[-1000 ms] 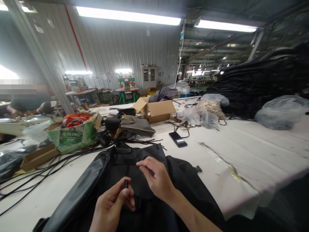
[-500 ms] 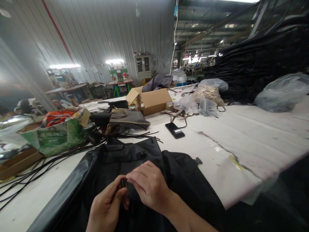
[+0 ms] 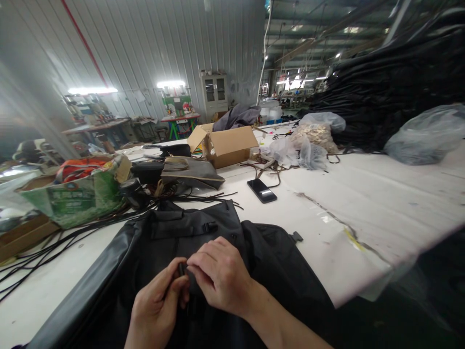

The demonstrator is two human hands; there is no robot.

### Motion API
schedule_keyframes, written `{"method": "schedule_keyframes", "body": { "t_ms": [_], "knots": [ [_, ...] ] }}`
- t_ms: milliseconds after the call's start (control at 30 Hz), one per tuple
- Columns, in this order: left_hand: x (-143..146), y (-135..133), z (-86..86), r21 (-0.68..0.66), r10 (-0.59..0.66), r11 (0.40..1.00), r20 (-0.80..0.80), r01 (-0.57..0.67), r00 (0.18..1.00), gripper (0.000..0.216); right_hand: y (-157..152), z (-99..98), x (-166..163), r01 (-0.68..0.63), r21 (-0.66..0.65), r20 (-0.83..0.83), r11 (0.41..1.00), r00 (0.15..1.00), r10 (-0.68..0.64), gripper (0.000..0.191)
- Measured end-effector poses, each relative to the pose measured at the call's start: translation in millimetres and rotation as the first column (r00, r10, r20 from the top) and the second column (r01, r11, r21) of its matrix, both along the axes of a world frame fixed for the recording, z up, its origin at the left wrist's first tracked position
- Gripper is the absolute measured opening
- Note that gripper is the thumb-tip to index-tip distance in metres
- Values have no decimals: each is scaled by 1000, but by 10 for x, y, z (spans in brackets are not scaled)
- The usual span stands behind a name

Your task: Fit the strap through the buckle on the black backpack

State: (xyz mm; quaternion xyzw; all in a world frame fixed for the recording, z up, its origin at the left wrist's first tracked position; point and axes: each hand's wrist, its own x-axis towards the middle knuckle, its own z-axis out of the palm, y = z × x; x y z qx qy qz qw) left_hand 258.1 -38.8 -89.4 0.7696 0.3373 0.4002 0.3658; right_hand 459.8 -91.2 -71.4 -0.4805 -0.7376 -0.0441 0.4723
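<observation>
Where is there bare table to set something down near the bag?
Right of the black bag, the white table lies bare from the phone to the near edge. Left is crowded: black cords, green carton. Both hands cover the bag's middle.

A black bag (image 3: 189, 232) lies flat on the white table, strap and buckle across its top; a small dark piece (image 3: 181, 269), perhaps a clip, sits pinched above it.

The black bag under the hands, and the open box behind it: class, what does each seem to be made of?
Black bag: probably coated or faux-leather fabric on the side panel, judging by its soft sheen; matte woven cloth elsewhere. Open box: plain brown corrugated cardboard, dull, flaps creased.
</observation>
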Motion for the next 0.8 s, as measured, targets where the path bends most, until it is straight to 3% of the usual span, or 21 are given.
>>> {"method": "schedule_keyframes", "body": {
  "t_ms": [533, 800],
  "knots": [
    [-17, 11, -119, 108, -38, 994, 54, 32, 998, 26, 22, 9, -15, -20, 18, 69, 1000, 997, 18, 13],
    [-11, 4, -169, 179, -57, 983, 43, 49, 997, 32, 60, -82, -16, -20, 13, 63, 1000, 998, 19, 16]
  ]
}}
